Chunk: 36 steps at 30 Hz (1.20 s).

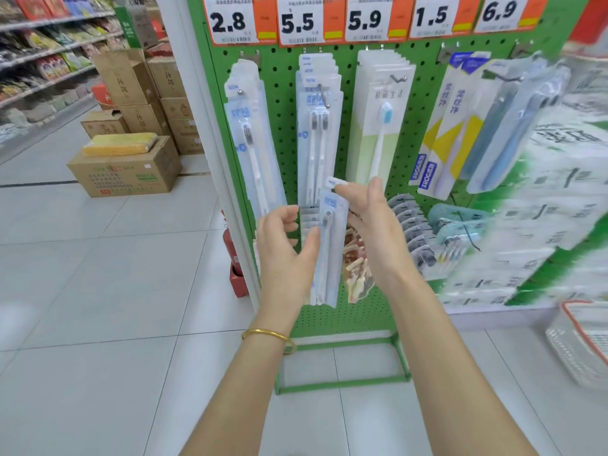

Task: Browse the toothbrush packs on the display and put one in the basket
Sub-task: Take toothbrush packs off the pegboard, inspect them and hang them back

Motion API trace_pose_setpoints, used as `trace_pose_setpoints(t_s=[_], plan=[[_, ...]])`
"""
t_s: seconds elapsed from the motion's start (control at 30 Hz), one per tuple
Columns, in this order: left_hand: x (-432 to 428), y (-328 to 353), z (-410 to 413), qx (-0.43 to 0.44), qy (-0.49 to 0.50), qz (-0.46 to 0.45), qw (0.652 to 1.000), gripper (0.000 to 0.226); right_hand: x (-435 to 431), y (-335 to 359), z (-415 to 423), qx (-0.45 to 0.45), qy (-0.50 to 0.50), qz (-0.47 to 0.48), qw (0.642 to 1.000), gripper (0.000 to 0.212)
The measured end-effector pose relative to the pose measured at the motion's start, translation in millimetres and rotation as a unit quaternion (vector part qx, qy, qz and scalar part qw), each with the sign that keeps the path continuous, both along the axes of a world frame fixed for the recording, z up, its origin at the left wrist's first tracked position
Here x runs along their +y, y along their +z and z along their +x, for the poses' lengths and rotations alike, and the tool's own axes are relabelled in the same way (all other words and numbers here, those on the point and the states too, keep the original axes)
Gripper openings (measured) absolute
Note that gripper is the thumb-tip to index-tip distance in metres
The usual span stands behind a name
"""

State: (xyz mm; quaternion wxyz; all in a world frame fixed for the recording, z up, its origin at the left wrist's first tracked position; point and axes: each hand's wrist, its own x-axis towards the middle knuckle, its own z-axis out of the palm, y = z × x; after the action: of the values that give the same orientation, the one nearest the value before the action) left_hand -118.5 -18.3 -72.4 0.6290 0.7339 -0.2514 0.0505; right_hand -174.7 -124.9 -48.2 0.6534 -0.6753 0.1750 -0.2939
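The pack (330, 245) is held upright before the pegboard's (286, 153) lower middle, front toward the person, likely for reading. The right hand (371, 232) pinches its top tab. The left hand (286, 251) grips its left edge, fingers curled. The basket (582, 340) waits by the display's right end.

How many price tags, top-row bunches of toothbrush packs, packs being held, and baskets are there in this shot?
Price tags: 5
Top-row bunches of toothbrush packs: 5
Held pack: 1
Basket: 1
Total: 12
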Motion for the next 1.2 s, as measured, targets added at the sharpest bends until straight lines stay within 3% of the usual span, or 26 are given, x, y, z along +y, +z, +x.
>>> trace_pose_setpoints(t_s=[0.17, 0.23, 0.37, 0.5, 0.6, 0.8, 0.87, 1.03, 1.2], plan=[[-5.7, -21.9, -25.5, 0.132, -0.105, 0.037, 0.985, 0.03, -1.6, -10.1, -32.8, 0.011, 0.051, 0.102, 0.993, 0.06], [-8.0, -26.6, -32.7, 0.145, -0.112, 0.053, 0.982, 0.023, -2.9, -14.4, -40.7, 0.019, 0.073, 0.123, 0.99, 0.065], [-12.2, -36.1, -39.9, 0.158, -0.088, 0.045, 0.982, 0.04, -7.0, -25.5, -49.7, 0.019, 0.078, 0.142, 0.987, 0.06], [-16.8, -35.7, -42.3, 0.215, -0.057, -0.002, 0.975, 0.026, -7.0, -48.1, -52.9, 0.045, 0.005, 0.078, 0.996, 0.02], [-19.8, -36.3, -41.9, 0.249, -0.03, -0.054, 0.966, 0.023, 2.1, -73.4, -54.9, 0.138, 0.036, 0.018, 0.99, 0.016], [-18.7, -48.3, -43.5, 0.203, -0.029, -0.052, 0.977, 0.019, 15.3, -87.7, -56.7, 0.141, 0.01, 0.012, 0.99, 0.007], [-14.9, -52.2, -44.8, 0.176, -0.073, -0.001, 0.982, 0.017, 12.4, -86.5, -57.4, 0.134, 0.001, 0.023, 0.991, 0.008], [-1.9, -72.9, -51.4, 0.124, -0.185, 0.157, 0.962, 0.06, 2.9, -84.9, -60.3, 0.13, -0.009, 0.049, 0.99, 0.01], [9.9, -79.8, -58.4, 0.074, -0.267, 0.24, 0.931, 0.058, -10.4, -93.4, -58.2, 0.126, -0.067, 0.101, 0.985, 0.014]])
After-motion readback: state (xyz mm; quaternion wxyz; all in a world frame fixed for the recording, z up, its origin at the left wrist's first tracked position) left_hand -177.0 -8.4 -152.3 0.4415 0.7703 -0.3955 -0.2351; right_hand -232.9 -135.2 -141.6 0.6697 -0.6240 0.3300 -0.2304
